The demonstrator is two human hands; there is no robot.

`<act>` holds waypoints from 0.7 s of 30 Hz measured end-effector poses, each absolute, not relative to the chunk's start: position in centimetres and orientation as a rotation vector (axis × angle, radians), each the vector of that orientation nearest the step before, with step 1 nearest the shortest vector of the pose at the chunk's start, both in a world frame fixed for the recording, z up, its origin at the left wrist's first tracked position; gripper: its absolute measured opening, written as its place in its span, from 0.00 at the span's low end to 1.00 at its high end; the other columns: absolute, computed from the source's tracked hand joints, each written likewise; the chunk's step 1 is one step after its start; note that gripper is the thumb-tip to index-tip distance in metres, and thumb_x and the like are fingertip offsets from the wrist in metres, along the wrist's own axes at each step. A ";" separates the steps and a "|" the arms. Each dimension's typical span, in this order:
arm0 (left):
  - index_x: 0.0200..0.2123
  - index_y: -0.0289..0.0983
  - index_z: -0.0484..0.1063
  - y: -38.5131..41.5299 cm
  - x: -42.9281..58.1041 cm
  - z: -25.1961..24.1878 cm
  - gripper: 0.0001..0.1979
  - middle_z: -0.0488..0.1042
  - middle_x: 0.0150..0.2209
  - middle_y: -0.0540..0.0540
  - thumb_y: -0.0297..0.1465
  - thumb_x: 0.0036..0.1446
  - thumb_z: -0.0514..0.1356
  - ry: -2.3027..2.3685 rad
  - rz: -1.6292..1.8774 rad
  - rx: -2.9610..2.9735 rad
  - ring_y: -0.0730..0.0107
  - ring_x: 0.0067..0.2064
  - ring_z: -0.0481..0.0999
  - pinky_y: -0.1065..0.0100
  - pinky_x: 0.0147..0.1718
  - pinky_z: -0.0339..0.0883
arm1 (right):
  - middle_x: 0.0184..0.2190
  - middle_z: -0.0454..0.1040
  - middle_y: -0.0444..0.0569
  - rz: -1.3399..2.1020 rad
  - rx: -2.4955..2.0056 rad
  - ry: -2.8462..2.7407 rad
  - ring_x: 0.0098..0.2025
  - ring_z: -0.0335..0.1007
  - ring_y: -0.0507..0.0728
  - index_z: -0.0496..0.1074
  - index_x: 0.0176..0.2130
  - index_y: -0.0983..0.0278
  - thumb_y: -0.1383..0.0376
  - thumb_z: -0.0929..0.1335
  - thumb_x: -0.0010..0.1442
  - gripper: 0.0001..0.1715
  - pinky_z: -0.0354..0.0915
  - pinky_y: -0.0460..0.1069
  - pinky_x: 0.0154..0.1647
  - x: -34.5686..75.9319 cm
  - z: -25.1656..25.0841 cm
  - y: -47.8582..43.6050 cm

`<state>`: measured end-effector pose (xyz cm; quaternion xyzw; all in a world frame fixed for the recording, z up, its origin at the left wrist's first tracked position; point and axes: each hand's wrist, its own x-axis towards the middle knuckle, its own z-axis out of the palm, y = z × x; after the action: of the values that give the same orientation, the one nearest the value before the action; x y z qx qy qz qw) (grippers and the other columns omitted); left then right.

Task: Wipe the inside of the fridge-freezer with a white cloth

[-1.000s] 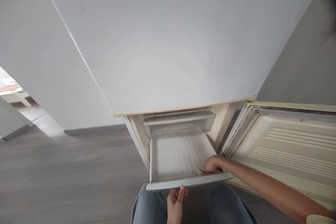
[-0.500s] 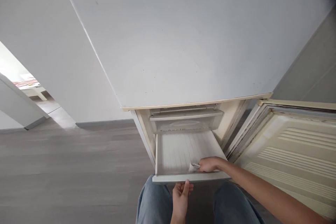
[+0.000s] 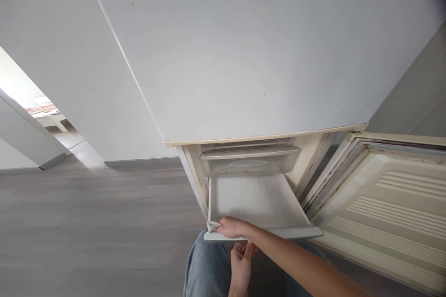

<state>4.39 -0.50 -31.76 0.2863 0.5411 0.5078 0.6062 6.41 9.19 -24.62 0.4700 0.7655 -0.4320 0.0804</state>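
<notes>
A white freezer drawer [image 3: 258,197] is pulled out from the bottom of a white fridge [image 3: 244,55]. My right hand [image 3: 230,227] reaches across into the drawer's front left corner, closed on a small white cloth [image 3: 212,226] pressed against the drawer floor. My left hand [image 3: 243,255] is below the drawer's front lip [image 3: 296,233], fingers curled up under the edge and gripping it. My knees in blue jeans [image 3: 204,269] are right under the drawer.
The freezer door [image 3: 386,199] stands open to the right, its ribbed inner lining facing me. A closed upper drawer [image 3: 249,160] sits above the open one. Grey wood floor [image 3: 87,227] stretches left, with a doorway [image 3: 42,116] at far left.
My right hand has slid the cloth from the drawer's front right corner along the front to the front left corner. My left hand stays under the lip.
</notes>
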 end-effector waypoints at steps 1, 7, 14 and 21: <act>0.22 0.34 0.71 -0.5 4.3 -31.8 0.21 0.74 0.21 0.49 0.48 0.42 0.64 1.247 1.180 0.677 0.74 0.25 0.67 0.68 0.29 0.58 | 0.40 0.76 0.55 -1.298 1.414 2.312 0.41 0.70 0.59 0.75 0.45 0.68 0.60 0.60 0.62 0.21 0.60 0.48 0.36 6.3 -24.5 8.9; 0.25 0.33 0.75 -0.3 4.0 -33.0 0.22 0.79 0.25 0.43 0.49 0.42 0.64 1.294 1.146 0.709 0.68 0.29 0.72 0.65 0.33 0.62 | 0.34 0.76 0.55 -1.292 1.461 2.300 0.35 0.69 0.58 0.76 0.42 0.68 0.58 0.60 0.61 0.22 0.56 0.48 0.30 9.7 -23.5 8.3; 0.26 0.32 0.76 -0.3 4.0 -33.0 0.22 0.80 0.26 0.42 0.47 0.40 0.65 1.333 1.129 0.696 0.68 0.30 0.73 0.66 0.34 0.63 | 0.31 0.75 0.49 -1.343 1.478 2.380 0.31 0.66 0.54 0.76 0.38 0.65 0.59 0.60 0.62 0.19 0.52 0.45 0.27 15.9 -23.9 7.9; 0.27 0.33 0.77 -0.4 4.1 -32.5 0.20 0.80 0.26 0.44 0.45 0.39 0.67 1.303 1.145 0.675 0.66 0.31 0.75 0.66 0.34 0.65 | 0.32 0.76 0.51 -1.219 1.671 2.485 0.35 0.71 0.57 0.74 0.39 0.64 0.61 0.59 0.63 0.17 0.55 0.46 0.32 22.0 -24.0 5.9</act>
<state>4.08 -0.38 -32.49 0.2908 0.5614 0.4935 0.5973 21.95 5.90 -23.99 0.5163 0.7677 -0.3768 -0.0458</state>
